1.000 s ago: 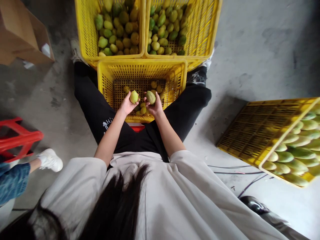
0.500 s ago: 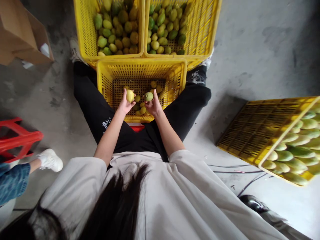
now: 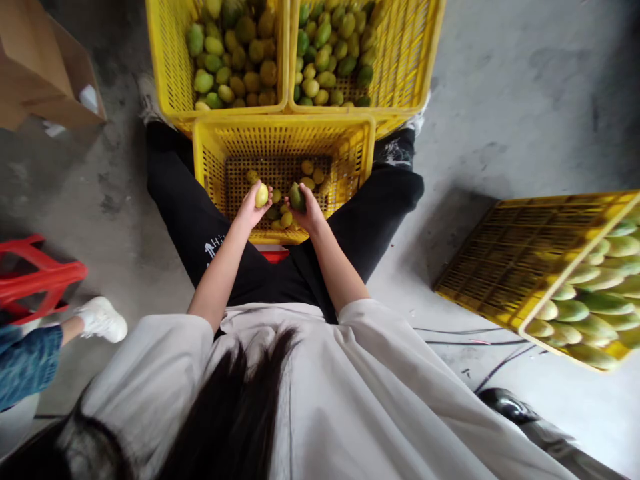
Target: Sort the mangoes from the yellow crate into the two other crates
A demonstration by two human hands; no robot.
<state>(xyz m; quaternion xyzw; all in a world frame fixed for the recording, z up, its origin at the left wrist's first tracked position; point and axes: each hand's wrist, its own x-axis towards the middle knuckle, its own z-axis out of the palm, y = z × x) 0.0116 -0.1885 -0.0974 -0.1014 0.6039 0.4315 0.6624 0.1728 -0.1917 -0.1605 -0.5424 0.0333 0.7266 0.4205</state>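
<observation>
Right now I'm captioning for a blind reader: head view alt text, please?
A person's left hand holds a yellow fruit and the right hand a green fruit over a yellow crate with more fruit inside. Two crates of fruit stand beyond.

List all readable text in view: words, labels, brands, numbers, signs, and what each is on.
"H": white print on the left trouser leg; the marks around it are too small to read.
Right trouser leg: white marks, too blurred to tell if text.
Crates, carton, held fruit: none legible.
</observation>
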